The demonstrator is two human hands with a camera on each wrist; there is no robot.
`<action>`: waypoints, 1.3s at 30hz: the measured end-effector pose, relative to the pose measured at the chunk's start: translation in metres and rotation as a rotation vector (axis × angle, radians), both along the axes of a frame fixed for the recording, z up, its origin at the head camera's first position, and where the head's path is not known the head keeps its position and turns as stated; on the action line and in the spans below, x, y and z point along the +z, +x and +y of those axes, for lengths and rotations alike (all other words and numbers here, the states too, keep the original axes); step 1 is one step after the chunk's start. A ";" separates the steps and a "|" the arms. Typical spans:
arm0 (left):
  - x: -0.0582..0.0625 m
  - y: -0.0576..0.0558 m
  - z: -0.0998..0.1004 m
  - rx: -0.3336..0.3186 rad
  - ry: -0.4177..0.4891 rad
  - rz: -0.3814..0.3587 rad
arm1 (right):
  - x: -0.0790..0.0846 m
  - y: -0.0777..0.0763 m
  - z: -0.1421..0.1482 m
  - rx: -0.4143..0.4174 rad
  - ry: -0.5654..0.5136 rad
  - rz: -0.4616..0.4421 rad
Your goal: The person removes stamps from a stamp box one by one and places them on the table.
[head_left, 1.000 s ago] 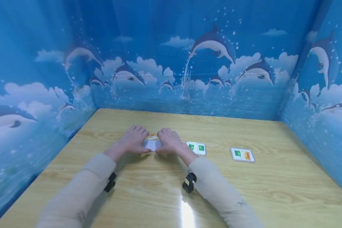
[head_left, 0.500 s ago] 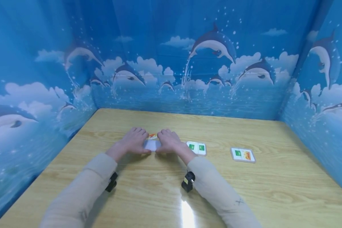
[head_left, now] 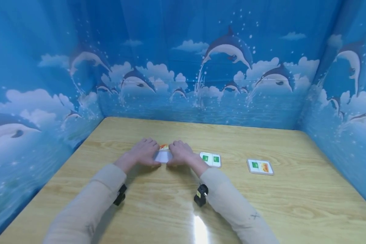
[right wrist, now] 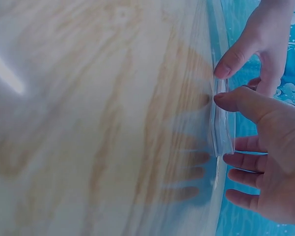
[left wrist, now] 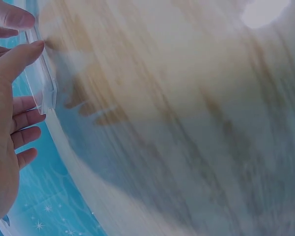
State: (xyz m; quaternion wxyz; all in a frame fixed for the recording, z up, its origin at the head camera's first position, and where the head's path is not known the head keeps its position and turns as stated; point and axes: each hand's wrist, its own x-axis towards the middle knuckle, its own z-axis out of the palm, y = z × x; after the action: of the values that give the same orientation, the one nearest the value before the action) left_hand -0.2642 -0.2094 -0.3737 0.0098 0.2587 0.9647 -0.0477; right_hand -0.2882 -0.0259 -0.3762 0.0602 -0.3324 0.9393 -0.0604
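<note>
A clear plastic card case [head_left: 163, 157] lies between my hands on the left half of the table. My left hand [head_left: 144, 152] grips its left end, and my right hand [head_left: 180, 154] grips its right end. Both thumbs press along the near edge, almost meeting. Two thin layers show at the edge of the case [left wrist: 48, 93] in the left wrist view. Likewise in the right wrist view, the case [right wrist: 220, 128] shows stacked layers, with fingers curled around its far side. An orange picture [head_left: 163, 147] peeks out just beyond the case, mostly hidden.
Right of my right hand lies a cased card [head_left: 210, 160] with two green pictures. Farther right is another cased card [head_left: 260, 167], showing one green and one orange picture. A blue dolphin curtain [head_left: 183, 98] borders the wooden table [head_left: 308, 189] at the back and sides.
Both hands keep their hold and stay nearly in place. The visible face of the case looks slightly more tapered toward its far side than before. The other cards lie still.
</note>
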 end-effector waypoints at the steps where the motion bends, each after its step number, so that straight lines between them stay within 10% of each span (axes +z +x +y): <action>1: 0.000 0.000 0.000 -0.001 0.004 -0.005 | -0.001 0.000 0.000 -0.003 0.005 0.002; 39: -0.001 -0.002 0.005 0.059 -0.002 -0.096 | 0.000 -0.003 0.001 0.008 0.025 -0.062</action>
State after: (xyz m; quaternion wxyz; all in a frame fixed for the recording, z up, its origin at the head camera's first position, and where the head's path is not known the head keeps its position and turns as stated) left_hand -0.2661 -0.2046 -0.3747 0.0578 0.2323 0.9703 -0.0359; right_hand -0.2913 -0.0248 -0.3763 0.0938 -0.3332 0.9364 -0.0587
